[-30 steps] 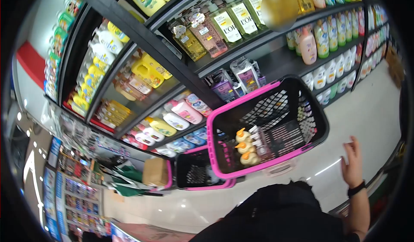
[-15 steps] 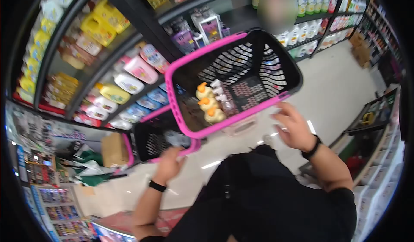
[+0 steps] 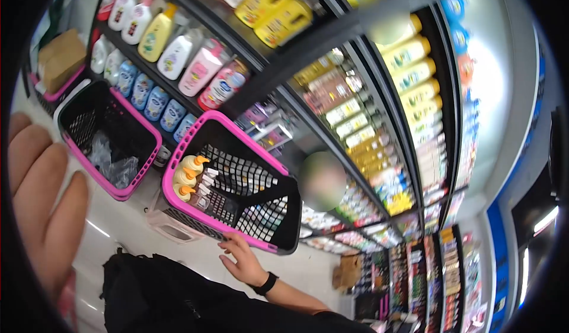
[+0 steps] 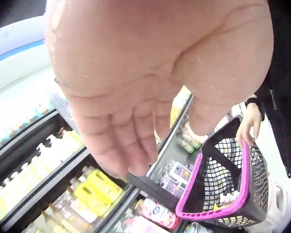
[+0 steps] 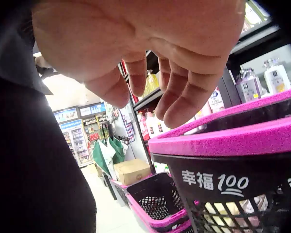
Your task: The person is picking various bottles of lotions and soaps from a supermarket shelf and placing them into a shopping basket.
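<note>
Here's the pink-rimmed basket [image 5: 233, 138], standing close in front of the shelves, and the right hand [image 3: 244, 263] is right at its near rim! Fingers relaxed, grip loosely spread and holding nothing; whether a fingertip actually touches that rim, I can't tell. The left hand [image 3: 44, 196] is well apart from the basket, out to its left in the head view, big and close to the camera, its grip wide, fingers extended, nothing held.

Inside the basket, at its left end, three cream bottles [image 3: 183, 177] with orange pumps lie in a row, and just beside them sit clear bottles [image 3: 205, 182] with white caps. Left of the basket stands a second basket [image 3: 115, 190], also rimmed in pink, with a clear plastic bag [image 3: 121, 170] inside it. Farther out on that side, a cardboard box [image 3: 62, 60]! Behind the basket, purple packages [image 3: 275, 134] line the shelf, and up behind its left end, there's a row of blue bottles [image 3: 142, 90].
</note>
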The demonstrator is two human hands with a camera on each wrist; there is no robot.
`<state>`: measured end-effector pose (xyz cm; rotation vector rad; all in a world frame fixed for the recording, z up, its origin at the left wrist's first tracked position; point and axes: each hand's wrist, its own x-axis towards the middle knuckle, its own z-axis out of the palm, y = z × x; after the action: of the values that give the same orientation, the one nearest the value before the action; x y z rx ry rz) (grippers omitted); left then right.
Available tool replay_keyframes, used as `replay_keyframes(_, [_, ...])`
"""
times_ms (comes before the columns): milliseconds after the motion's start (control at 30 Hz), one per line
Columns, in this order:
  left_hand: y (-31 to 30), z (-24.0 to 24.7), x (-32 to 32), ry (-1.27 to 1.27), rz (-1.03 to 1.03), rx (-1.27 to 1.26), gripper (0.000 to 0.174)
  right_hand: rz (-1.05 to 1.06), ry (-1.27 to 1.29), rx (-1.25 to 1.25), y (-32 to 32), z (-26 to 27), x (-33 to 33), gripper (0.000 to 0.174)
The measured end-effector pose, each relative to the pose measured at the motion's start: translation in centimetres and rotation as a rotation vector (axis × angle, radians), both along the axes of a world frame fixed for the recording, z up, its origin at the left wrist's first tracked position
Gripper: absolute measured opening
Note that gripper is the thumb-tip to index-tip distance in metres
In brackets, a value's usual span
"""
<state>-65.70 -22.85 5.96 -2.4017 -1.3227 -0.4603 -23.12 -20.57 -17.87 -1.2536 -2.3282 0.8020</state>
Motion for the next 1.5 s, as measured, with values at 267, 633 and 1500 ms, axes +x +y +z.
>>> replay_keyframes(267, [-12.4, -1.8, -8.1, 0.159, 0.391, -0.391, 0.032, -0.122, -0.043, -0.024, -0.1, 2.1, 1.0, 0.033])
replay_keyframes(633, [-0.2, -23.3, -4.7, -0.730, -0.051, -0.401, 0.035, -0.099, 0.175, 0.107, 1.7, -1.7, -7.4, 0.027])
replay_keyframes(1500, [-15.1, -3.9, -20.1, -0.015, 0.711, -0.182, 0.048, -0.132, 0.035, 0.107, 3.1, 0.3, -8.5, 0.028])
